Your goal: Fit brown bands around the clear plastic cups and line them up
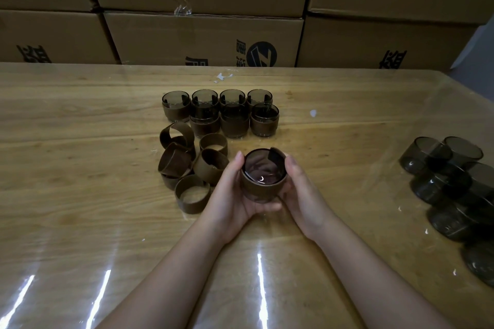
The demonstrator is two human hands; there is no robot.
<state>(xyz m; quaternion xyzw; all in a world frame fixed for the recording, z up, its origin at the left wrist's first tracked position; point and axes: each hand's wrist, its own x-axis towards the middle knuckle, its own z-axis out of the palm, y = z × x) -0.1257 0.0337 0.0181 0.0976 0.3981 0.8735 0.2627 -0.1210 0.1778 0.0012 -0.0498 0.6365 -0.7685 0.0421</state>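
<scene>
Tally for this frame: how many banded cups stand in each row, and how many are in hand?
Back-row banded cups: 4
Front-row banded cups: 3
Held banded cup, gripped by left hand and right hand: 1
Total: 8
Loose bands and bare cups overlap in piles; uncounted.

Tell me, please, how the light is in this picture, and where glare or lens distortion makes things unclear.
Head view: dim overall; white glare streaks cross the glossy table near the bottom edge; the wide lens bows the cardboard boxes; the bare cups at the right edge look dark and smeared; the banded cup, held by the left hand and right hand, looks fairly sharp.
</scene>
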